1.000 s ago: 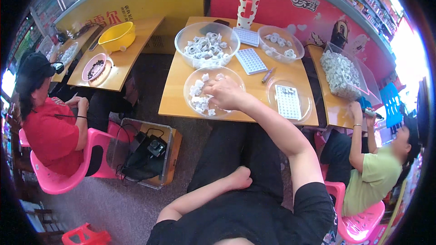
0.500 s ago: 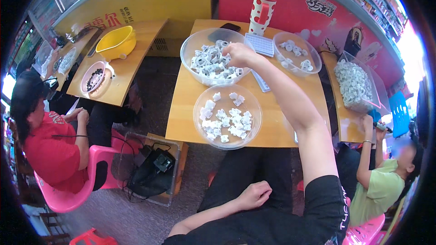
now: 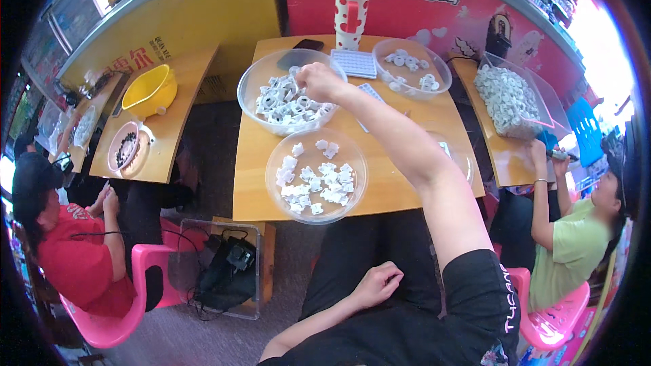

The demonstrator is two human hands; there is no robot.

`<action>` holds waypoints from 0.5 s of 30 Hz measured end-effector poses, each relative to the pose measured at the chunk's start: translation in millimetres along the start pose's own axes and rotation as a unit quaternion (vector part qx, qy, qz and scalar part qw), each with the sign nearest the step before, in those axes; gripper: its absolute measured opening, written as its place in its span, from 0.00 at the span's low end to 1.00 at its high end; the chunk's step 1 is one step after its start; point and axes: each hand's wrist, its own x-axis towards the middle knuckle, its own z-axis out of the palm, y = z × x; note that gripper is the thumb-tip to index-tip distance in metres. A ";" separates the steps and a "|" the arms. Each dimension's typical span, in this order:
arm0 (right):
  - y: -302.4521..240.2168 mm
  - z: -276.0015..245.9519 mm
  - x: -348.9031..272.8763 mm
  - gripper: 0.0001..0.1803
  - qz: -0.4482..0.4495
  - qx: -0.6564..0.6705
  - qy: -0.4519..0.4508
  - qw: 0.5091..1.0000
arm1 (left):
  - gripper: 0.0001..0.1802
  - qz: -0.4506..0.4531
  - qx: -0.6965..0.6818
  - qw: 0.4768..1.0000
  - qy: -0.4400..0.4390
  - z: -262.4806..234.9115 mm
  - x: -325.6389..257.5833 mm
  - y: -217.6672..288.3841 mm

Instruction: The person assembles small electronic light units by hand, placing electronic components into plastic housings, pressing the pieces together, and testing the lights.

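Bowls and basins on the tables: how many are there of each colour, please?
Clear bowls: 4 ()
Yellow basin: 1
Pink-rimmed bowl: 1
Total: 6

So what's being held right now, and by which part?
Left hand rests empty on the lap. Right hand reaches into the far bowl; any grip is hidden.

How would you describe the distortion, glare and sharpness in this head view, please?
Head view: strong fisheye, the table edges bow and black corners ring the frame; daylight blows out the right rim; the right hand over the far bowl and the near bowl stay fairly sharp.
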 end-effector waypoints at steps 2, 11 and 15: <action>7.2 -4.9 -9.0 0.10 -0.042 0.049 0.115 0.991 | 0.05 -0.028 -0.008 1.000 -0.008 2.4 1.8 3.4; -52.9 -58.0 -194.0 0.06 -0.051 0.232 0.156 0.959 | 0.06 -0.045 0.021 0.999 0.001 -5.8 4.2 7.0; -71.2 -14.4 -256.0 0.06 -0.032 0.143 0.227 0.963 | 0.06 -0.065 0.041 0.997 -0.006 -4.8 2.5 -0.6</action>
